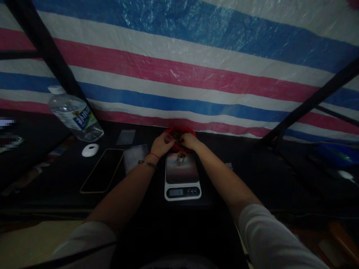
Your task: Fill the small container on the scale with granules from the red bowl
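Observation:
A small red bowl (190,130) with dark brownish bits in it stands at the back of the black table. My left hand (162,145) is closed at the bowl's left rim, thumb and forefinger curled over the edge. Inside the bowl's right side, my right hand (189,142) has its fingertips pinched together among the bits; what they hold is too small to tell. Just in front of the bowl lies a white digital scale (183,192) with a dark reflective plate. A small metallic cup-like piece (181,157) rests on that plate, with brownish bits at its top.
Left of my left arm are a clear plastic sheet or bag (136,155), a smartphone (102,171), a white rounded case (90,150) and a small clear bag (126,137). A large plastic bottle (75,116) stands behind them. Striped sheeting (196,89) hangs behind the table, between dark frame bars.

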`<state>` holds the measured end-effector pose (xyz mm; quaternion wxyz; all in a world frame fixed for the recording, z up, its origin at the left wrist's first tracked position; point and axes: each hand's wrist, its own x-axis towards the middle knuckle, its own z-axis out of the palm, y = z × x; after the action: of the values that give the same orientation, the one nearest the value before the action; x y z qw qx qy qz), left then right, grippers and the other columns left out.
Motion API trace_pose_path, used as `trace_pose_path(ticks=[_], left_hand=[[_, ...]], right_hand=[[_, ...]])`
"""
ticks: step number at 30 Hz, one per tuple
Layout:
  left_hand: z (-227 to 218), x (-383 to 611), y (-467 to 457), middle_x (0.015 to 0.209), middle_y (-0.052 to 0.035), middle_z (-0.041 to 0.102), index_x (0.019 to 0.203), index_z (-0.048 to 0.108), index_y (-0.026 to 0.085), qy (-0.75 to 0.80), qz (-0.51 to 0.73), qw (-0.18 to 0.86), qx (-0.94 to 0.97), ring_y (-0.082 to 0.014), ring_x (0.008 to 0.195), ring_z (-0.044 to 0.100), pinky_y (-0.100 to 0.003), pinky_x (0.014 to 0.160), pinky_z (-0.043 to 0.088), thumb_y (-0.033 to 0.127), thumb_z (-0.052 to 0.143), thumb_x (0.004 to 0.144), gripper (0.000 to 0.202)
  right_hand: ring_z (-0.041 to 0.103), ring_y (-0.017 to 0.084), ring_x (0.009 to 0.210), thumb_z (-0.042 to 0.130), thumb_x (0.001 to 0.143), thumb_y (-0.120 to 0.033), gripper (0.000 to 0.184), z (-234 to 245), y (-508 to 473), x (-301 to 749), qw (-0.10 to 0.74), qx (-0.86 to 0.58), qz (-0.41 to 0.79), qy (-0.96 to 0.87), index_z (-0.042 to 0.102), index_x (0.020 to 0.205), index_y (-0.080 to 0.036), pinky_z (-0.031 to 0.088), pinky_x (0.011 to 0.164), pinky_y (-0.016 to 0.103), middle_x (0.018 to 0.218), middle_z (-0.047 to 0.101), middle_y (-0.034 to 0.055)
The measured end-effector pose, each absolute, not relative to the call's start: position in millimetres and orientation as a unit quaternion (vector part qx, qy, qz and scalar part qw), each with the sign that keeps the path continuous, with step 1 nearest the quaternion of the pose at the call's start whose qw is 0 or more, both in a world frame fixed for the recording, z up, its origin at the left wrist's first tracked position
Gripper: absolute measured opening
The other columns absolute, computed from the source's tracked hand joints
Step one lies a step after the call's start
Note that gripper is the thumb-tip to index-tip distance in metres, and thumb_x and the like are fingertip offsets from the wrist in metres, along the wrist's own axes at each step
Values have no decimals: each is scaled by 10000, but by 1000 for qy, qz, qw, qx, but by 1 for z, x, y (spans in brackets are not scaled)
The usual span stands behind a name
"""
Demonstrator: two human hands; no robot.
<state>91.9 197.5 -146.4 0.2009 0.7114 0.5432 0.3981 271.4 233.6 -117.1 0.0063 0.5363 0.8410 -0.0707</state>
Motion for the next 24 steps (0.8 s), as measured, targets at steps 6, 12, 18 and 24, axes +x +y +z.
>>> trace_pose_path(ticks=[6,12,18,24], left_hand=[[-147,91,198,897,-36,691,981,635,203,544,396,190,715,-195,820,652,-292,760,500,429,593,775,309],[-146,92,198,901,-36,693,971,634,201,537,397,202,716,-185,805,648,-286,754,497,410,598,771,292],[-148,92,199,898,-31,695,980,635,209,541,403,199,711,-190,810,653,-287,753,498,423,599,771,301],[-146,92,198,902,-23,694,985,628,215,537,407,199,712,-183,825,656,-279,771,499,396,596,775,280]], right_hand=[[627,189,951,583,831,-209,224,-114,226,281,-42,545,-62,835,721,1002,-164,422,823,246,1029,706,93],[600,187,976,623,801,-196,188,-123,210,297,-183,559,-69,806,715,962,-163,419,888,279,1006,689,85],[601,182,973,567,814,-131,179,-129,200,299,-205,578,-77,786,721,901,-157,425,888,276,974,690,90],[631,162,909,584,835,-237,193,-118,197,297,-114,544,-90,827,728,953,-186,439,806,235,971,707,67]])
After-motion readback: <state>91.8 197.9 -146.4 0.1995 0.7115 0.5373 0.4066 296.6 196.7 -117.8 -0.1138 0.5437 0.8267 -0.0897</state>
